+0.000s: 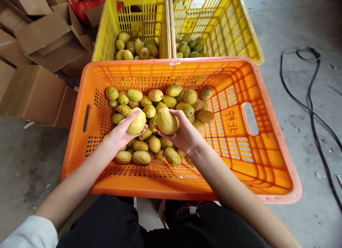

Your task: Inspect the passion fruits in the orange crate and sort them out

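Note:
My left hand is closed around a smooth yellow passion fruit, thumb on top. In my right hand sits another rounded yellow passion fruit, gripped between thumb and fingers. The two held fruits are side by side with a small gap, above an orange plastic crate. Below them lies a pile of yellow-green passion fruits, some wrinkled, heaped toward the crate's left and middle. My hands and forearms hide part of the pile.
Behind the orange crate stand a left yellow crate and a right yellow crate, both with fruit inside. Cardboard boxes and a red plastic bag are at the upper left. A black cable loops across the concrete floor at right.

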Demonstrator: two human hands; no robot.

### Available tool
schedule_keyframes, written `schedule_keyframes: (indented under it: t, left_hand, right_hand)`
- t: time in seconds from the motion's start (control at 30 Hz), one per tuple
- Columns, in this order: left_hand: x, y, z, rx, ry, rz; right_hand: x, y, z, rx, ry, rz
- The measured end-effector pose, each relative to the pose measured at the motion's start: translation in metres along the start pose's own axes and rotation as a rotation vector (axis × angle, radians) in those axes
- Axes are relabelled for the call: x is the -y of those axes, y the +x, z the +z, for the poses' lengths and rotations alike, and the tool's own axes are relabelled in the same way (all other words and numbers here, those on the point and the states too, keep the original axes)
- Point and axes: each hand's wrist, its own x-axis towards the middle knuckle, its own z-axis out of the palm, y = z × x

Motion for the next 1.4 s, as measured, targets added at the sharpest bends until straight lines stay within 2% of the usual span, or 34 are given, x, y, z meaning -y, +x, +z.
schedule_keyframes:
  t: [0.13,0.33,0.47,0.67,0.8,1.0,1.23,1.4]
  left_hand:
    - [0.000,0.000,-0.002,0.019,-0.020,0.004]
    - [-0.002,0.000,-0.002,-0.027,-0.012,0.065]
    - [-0.005,-0.002,-0.001,0.014,0.035,0.067]
    - [-0.015,-0.006,-0.001,0.022,0.044,0.048]
    - [-0.019,-0.004,-0.003,-0.024,0.038,0.034]
    - [-0.019,-0.005,-0.003,0.005,0.051,0.020]
    - [-0.012,-0.005,-0.007,-0.009,0.070,0.167]
    - [-0.012,-0.007,-0.003,-0.008,0.052,0.183]
  right_hand:
    - [-0.002,0.002,-0.002,0.012,-0.080,-0.029]
    - [-0.006,0.005,-0.007,0.056,-0.150,-0.111]
    - [-0.004,0.005,-0.008,0.068,-0.145,-0.140]
    - [-0.006,0.010,-0.010,0.094,0.003,-0.063]
    - [-0.003,0.011,-0.010,0.085,-0.005,-0.038]
    - [0.002,0.012,-0.012,0.094,-0.014,0.004]
    - [0.001,0.007,-0.009,0.098,-0.004,-0.036]
    - [-0.001,0.005,-0.008,0.086,-0.009,-0.063]
